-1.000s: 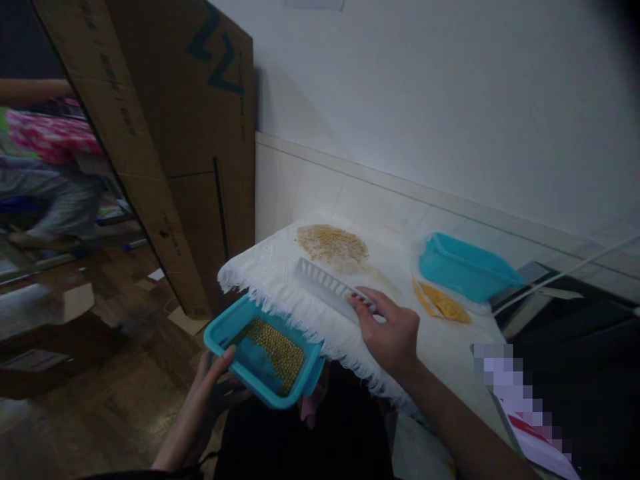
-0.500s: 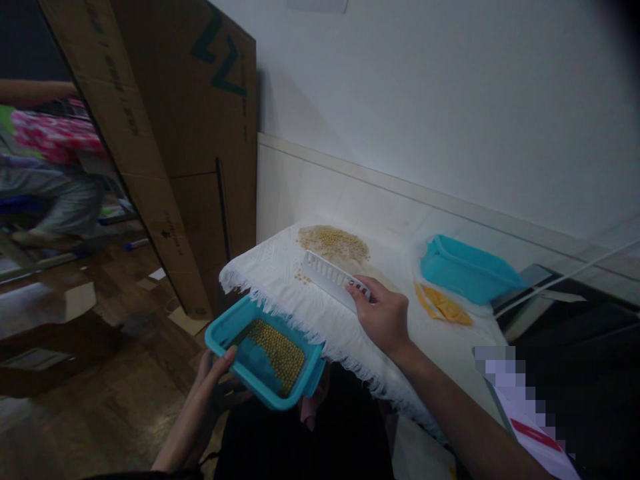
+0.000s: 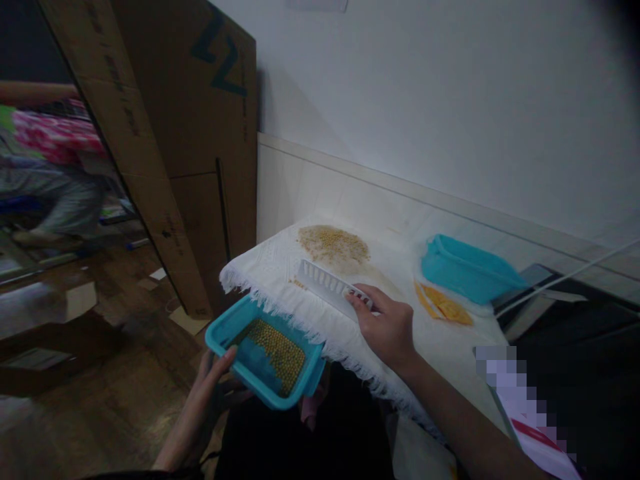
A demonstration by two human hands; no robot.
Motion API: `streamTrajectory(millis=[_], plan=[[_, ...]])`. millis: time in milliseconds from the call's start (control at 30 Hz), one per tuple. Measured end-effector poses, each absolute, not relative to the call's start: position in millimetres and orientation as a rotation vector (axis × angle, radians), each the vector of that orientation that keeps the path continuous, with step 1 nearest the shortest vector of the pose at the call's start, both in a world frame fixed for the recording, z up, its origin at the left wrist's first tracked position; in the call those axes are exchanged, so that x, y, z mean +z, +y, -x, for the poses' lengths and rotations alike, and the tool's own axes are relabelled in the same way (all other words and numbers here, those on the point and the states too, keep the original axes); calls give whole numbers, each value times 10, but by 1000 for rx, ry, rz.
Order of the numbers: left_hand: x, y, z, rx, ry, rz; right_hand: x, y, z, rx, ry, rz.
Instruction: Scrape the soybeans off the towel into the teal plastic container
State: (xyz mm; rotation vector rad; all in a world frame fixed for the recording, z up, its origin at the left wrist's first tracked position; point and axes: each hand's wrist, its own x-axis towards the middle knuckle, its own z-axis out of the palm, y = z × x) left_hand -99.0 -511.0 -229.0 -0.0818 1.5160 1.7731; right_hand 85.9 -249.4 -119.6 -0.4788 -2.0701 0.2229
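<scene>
My left hand (image 3: pixel 213 383) grips the near-left rim of a teal plastic tub (image 3: pixel 267 397), thumb over the edge, the other fingers partly hidden beneath. Yellowish beans (image 3: pixel 280 350) cover part of its floor. The tub sits just under the fringed edge of a white tablecloth (image 3: pixel 265 267). In my right hand (image 3: pixel 387 327) is a white slotted plastic strip (image 3: pixel 325 283), its long edge down on the cloth. A few loose beans (image 3: pixel 297 284) lie at its near-left side. Behind the strip spreads a larger patch of beans (image 3: pixel 335 243).
Another teal tub (image 3: pixel 465 267) stands at the table's right, a yellow cloth or packet (image 3: pixel 443 307) in front of it. A tall cardboard box (image 3: pixel 200 153) rises at the left. Another person's legs (image 3: pixel 55 193) show beyond it. A white cable (image 3: pixel 570 277) crosses at the right.
My right hand has drawn the slotted strip slightly toward the table's near edge, and the few loose beans have shifted with it. My left hand and the tub have stayed put.
</scene>
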Motion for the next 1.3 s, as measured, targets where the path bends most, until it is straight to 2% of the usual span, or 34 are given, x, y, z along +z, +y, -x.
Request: streamTrajectory(millis=[433, 667, 1100, 1300], plan=[[-2395, -5133, 1111, 1787, 1542, 121, -1186, -2576, -895, 210, -2060, 463], [-2286, -5131, 1102, 1823, 1541, 107, -1180, -2601, -805, 236, -2047, 393], [-2383, -5153, 1257, 1814, 1530, 122, -1149, -2823, -807, 386, -2054, 262], [-2329, -5174, 1243, 1778, 1545, 96, -1082, -2963, -865, 584, -2073, 339]])
